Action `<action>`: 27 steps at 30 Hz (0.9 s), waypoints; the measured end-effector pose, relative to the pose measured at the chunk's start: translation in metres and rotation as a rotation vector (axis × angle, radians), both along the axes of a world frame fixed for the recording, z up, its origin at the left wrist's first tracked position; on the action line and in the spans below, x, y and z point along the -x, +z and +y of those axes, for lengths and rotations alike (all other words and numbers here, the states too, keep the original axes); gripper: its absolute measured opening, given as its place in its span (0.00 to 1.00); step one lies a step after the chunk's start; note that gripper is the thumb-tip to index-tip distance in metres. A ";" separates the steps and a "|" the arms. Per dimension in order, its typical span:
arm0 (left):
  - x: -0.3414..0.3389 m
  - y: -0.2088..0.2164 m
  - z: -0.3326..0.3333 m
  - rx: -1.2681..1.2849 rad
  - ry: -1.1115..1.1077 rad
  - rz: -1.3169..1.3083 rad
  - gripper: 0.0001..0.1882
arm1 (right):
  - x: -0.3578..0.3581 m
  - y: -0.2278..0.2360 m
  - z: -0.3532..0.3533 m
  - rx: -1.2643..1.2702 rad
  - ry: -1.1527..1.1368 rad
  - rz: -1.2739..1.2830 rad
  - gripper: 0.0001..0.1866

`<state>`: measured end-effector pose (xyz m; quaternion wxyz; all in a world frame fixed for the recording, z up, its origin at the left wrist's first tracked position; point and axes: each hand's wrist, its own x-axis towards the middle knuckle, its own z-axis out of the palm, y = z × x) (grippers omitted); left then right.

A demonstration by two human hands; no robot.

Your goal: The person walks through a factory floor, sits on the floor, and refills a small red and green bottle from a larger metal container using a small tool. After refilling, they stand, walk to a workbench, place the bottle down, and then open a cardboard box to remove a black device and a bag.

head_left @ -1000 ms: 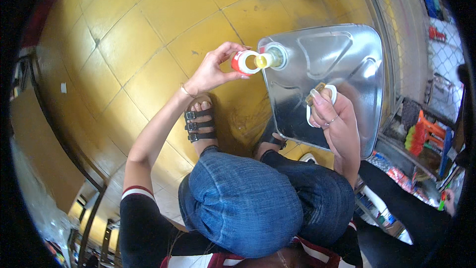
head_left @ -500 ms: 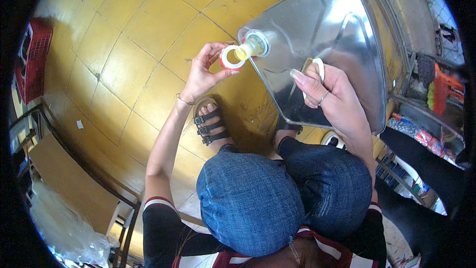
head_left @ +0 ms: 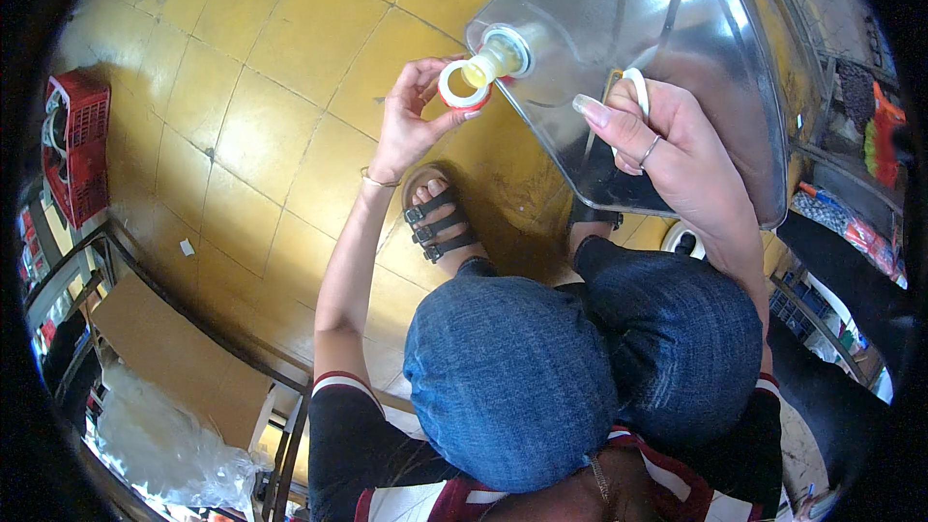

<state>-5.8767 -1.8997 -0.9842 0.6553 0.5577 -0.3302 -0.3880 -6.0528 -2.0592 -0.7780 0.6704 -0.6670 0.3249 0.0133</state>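
Observation:
A large shiny metal can point(head_left: 633, 24) is tilted in front of me, with a translucent pale-yellow spout point(head_left: 494, 60) on its corner. The spout's mouth reaches over the rim of a small round container point(head_left: 480, 101), white-rimmed with a red side. My left hand point(head_left: 414, 121) has its fingers closed around that container. Yellow shows inside it, but I cannot tell how much is liquid. My right hand point(head_left: 677, 135) is closed around a white loop handle point(head_left: 636, 87) on the can's face, the thumb lying over it.
Below the can are my knees in blue jeans point(head_left: 512, 377) and a sandalled foot point(head_left: 440, 217) on yellow floor tiles point(head_left: 251, 116). A red crate point(head_left: 87, 150) stands far left. At lower left, cardboard point(head_left: 179, 353) and clear plastic point(head_left: 169, 435) rest on a metal-framed rack. Another person's dark-clad leg point(head_left: 841, 280) is at right.
The whole view has shifted, so most things appear farther right and higher. Both hands keep their holds, and the spout still meets the container's rim.

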 end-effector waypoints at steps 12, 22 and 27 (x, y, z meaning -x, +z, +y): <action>0.006 -0.001 -0.001 -0.012 0.089 -0.048 0.27 | -0.002 -0.001 0.000 -0.021 -0.007 0.043 0.20; 0.008 -0.004 -0.002 -0.014 0.103 -0.062 0.28 | -0.002 -0.005 -0.004 0.025 0.026 0.025 0.19; 0.008 -0.009 -0.002 -0.004 0.093 -0.081 0.31 | -0.001 -0.008 -0.003 0.043 0.014 0.056 0.19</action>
